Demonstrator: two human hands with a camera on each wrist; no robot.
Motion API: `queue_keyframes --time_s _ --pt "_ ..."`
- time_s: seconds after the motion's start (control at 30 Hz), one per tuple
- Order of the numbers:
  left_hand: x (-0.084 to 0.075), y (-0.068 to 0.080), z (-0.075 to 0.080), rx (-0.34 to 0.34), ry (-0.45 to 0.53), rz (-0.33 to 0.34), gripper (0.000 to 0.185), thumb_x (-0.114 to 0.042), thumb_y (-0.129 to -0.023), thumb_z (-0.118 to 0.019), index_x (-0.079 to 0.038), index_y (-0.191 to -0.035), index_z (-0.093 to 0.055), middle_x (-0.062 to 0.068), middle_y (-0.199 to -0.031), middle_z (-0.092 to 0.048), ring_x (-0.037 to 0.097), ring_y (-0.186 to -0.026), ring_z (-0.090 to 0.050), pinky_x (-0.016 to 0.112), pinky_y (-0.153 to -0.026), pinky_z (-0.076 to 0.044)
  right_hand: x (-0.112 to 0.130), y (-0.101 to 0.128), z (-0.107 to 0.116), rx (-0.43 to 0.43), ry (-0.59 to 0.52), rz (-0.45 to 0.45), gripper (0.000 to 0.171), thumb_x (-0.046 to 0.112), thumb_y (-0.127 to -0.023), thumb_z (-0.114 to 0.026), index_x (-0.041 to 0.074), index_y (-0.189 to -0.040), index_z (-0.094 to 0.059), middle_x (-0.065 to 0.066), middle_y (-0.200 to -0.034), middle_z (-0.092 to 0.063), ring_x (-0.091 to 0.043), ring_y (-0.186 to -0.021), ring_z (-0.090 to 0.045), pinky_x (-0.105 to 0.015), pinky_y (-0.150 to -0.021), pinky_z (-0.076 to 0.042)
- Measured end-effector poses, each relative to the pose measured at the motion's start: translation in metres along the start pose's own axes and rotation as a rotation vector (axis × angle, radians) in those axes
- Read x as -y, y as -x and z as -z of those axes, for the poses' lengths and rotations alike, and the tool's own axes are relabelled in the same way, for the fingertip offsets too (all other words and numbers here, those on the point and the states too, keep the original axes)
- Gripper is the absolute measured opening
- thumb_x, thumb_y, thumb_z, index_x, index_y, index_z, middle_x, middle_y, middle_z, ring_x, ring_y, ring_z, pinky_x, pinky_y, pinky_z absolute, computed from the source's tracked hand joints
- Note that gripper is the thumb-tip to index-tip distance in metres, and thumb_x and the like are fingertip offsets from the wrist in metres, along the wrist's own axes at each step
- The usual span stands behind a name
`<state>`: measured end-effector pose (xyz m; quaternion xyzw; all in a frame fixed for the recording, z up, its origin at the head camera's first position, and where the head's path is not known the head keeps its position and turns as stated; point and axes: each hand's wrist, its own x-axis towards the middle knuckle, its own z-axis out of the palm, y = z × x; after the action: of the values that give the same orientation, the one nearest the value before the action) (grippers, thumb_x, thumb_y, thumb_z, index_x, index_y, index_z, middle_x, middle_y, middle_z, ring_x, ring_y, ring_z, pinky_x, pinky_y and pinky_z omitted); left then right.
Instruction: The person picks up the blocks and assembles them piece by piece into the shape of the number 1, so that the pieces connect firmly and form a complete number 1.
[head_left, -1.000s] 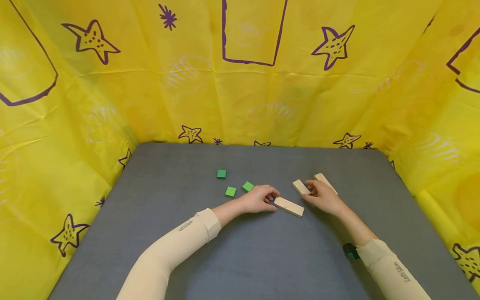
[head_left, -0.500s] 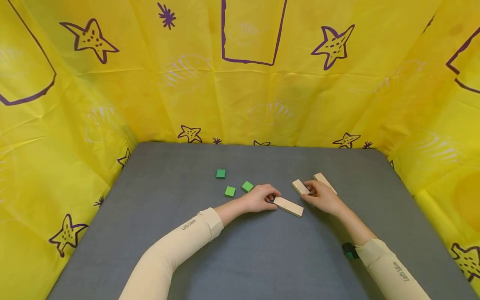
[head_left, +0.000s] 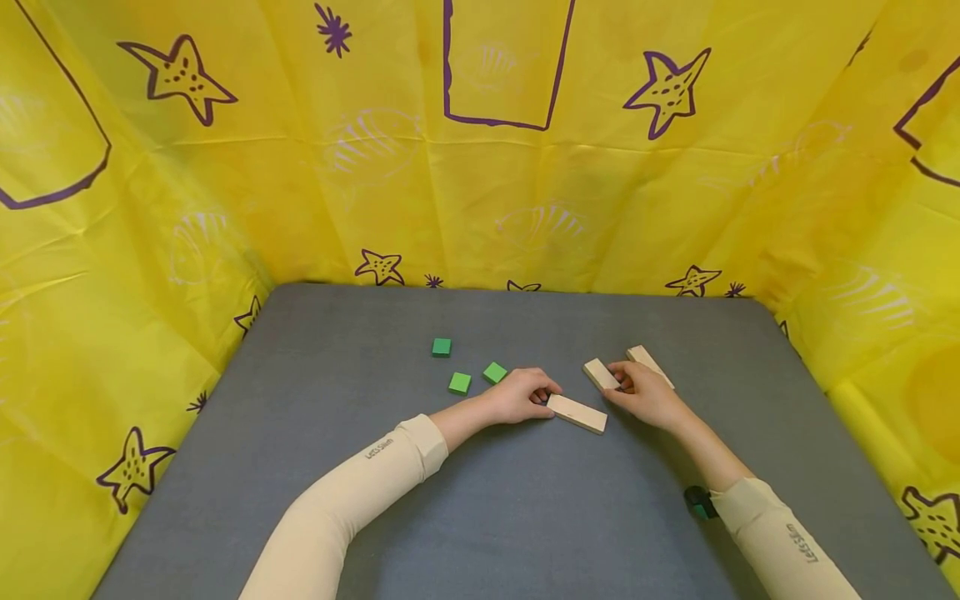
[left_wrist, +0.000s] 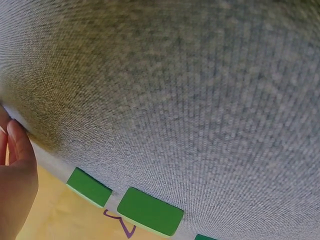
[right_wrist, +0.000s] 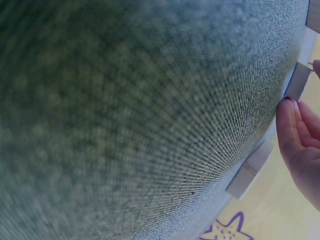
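Observation:
In the head view my left hand (head_left: 521, 397) pinches the left end of a pale wooden block (head_left: 577, 414) lying flat on the table. My right hand (head_left: 647, 396) holds the near end of a second wooden block (head_left: 601, 373) between thumb and fingers. A third wooden block (head_left: 645, 360) lies just behind the right hand, which partly hides it. The right wrist view shows the right-hand block (right_wrist: 298, 80) at the fingertips. Thumb and fingers of the left hand (left_wrist: 19, 165) appear at the edge of the left wrist view, their block out of sight there.
Two light green square blocks, one by the left hand (head_left: 494, 372) and one farther left (head_left: 460, 383), lie on the grey table (head_left: 480, 508). A darker green block (head_left: 442, 347) sits behind them. Yellow patterned cloth (head_left: 480, 192) walls the back and sides.

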<state>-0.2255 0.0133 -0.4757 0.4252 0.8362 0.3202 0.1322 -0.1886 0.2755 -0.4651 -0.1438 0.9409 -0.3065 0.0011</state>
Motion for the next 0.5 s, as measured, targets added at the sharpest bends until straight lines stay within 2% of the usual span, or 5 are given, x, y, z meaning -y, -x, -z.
queue_keyframes --time_s 0.5 --pt "0.0008 0.0045 0.0016 -0.012 0.05 0.035 0.031 -0.012 -0.086 -0.076 -0.004 -0.115 -0.069 0.006 -0.103 -0.063 0.011 -0.091 -0.06 0.012 -0.076 -0.048 0.0011 0.0001 0.0008 0.005 0.011 0.005 0.038 0.01 -0.086 -0.072 -0.01 -0.116 -0.059 -0.017 -0.097 -0.061 -0.029 -0.087 -0.058 -0.044 -0.078 -0.05"
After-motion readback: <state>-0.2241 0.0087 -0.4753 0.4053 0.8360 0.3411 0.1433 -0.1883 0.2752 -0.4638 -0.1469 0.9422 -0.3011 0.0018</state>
